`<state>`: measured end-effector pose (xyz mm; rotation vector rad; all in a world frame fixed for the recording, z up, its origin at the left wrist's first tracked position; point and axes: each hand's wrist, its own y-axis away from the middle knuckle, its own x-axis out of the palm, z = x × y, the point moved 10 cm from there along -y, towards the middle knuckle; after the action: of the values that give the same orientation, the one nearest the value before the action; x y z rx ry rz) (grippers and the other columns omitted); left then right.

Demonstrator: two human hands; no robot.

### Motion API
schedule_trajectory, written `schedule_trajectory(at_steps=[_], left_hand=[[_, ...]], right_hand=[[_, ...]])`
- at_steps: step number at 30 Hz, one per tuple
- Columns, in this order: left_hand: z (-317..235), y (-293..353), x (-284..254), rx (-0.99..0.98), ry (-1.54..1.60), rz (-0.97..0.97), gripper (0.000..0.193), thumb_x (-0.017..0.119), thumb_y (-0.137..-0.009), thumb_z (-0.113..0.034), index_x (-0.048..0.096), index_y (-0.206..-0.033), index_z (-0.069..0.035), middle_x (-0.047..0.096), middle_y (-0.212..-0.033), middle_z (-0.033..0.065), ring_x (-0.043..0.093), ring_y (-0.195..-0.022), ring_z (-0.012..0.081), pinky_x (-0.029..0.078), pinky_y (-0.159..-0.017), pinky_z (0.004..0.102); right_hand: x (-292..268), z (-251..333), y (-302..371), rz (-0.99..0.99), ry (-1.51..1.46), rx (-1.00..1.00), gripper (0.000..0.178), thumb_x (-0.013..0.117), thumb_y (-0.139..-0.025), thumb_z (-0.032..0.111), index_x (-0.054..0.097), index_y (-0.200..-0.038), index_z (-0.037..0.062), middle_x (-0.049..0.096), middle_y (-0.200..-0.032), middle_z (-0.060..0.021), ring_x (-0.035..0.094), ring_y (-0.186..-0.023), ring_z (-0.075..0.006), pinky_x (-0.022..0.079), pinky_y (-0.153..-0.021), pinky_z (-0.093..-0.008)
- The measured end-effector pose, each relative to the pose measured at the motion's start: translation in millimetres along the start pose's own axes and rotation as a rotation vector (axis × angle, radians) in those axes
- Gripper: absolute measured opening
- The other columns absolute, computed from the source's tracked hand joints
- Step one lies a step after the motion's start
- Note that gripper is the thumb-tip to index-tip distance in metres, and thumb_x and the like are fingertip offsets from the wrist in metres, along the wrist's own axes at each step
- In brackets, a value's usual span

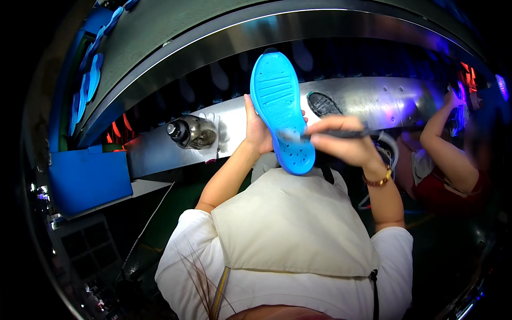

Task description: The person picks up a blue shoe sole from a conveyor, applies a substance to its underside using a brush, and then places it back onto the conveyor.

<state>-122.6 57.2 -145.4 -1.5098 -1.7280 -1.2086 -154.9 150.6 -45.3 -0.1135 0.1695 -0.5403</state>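
A bright blue shoe sole stands tilted up in front of me, its ribbed and dotted inner face toward me. My left hand is closed round its left edge, with fingertips showing at the far side. In my right hand is a dark-handled brush, held in a pinch. The brush's blurred tip lies over the lower middle of the sole, near the heel holes; whether it touches cannot be made out.
A metal ledge runs across before me. On it are a dark sole-shaped piece and, at left, a clear bottle with a black cap. A blue bin stands far left. Blue soles lie on the upper-left belt. Another person's arm works at right.
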Motion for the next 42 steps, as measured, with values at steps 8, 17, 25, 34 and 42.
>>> schedule_trajectory(at_steps=[8, 17, 25, 34, 42], left_hand=[[6.1, 1.3, 43.5, 0.011, 0.162, 0.212, 0.083, 0.011, -0.076, -0.071, 0.030, -0.130, -0.011, 0.040, -0.126, 0.0139, 0.044, -0.110, 0.0282, 0.035, -0.093, 0.0455], [-23.5, -6.1, 38.4, 0.246, -0.045, 0.101, 0.093, 0.002, -0.071, -0.075, 0.042, -0.116, -0.004, 0.056, -0.094, 0.0210, 0.058, -0.080, 0.0307, 0.049, -0.072, 0.0420], [-68.9, -7.3, 34.9, 0.529, 0.032, 0.090, 0.102, 0.003, -0.063, -0.082, 0.044, -0.112, -0.002, 0.057, -0.089, 0.0224, 0.058, -0.077, 0.0329, 0.048, -0.069, 0.0438], [-91.7, 1.0, 53.1, 0.556, -0.056, 0.249, 0.100, 0.004, -0.066, -0.079, 0.042, -0.118, -0.002, 0.056, -0.096, 0.0209, 0.056, -0.086, 0.0334, 0.045, -0.079, 0.0482], [-90.3, -6.3, 48.7, 0.519, -0.143, 0.114, 0.104, 0.000, -0.064, -0.081, 0.041, -0.117, -0.001, 0.056, -0.093, 0.0246, 0.058, -0.079, 0.0348, 0.049, -0.068, 0.0446]], right_hand=[[1.5, 32.8, -21.0, 0.036, 0.090, -0.228, 0.016, 0.064, -0.072, 0.006, 0.064, -0.085, -0.0019, 0.063, -0.077, -0.0099, 0.057, -0.069, -0.0111, 0.045, -0.062, -0.0207], [3.4, 41.3, -10.6, 0.149, -0.015, -0.272, 0.017, 0.064, -0.068, 0.000, 0.064, -0.084, 0.0004, 0.064, -0.083, -0.0113, 0.060, -0.079, -0.0198, 0.045, -0.076, -0.0288], [9.9, 51.2, 4.8, 0.213, 0.143, -0.363, 0.019, 0.068, -0.065, 0.003, 0.064, -0.084, 0.0031, 0.064, -0.085, -0.0085, 0.059, -0.080, -0.0213, 0.045, -0.074, -0.0303], [-4.2, 43.2, 12.0, 0.184, -0.041, -0.313, 0.021, 0.067, -0.066, 0.000, 0.063, -0.086, 0.0018, 0.064, -0.085, -0.0091, 0.058, -0.082, -0.0209, 0.045, -0.076, -0.0293], [-10.3, 27.1, 12.5, 0.177, -0.156, -0.257, 0.020, 0.065, -0.068, -0.001, 0.064, -0.088, 0.0020, 0.063, -0.088, -0.0117, 0.058, -0.085, -0.0208, 0.045, -0.077, -0.0293]])
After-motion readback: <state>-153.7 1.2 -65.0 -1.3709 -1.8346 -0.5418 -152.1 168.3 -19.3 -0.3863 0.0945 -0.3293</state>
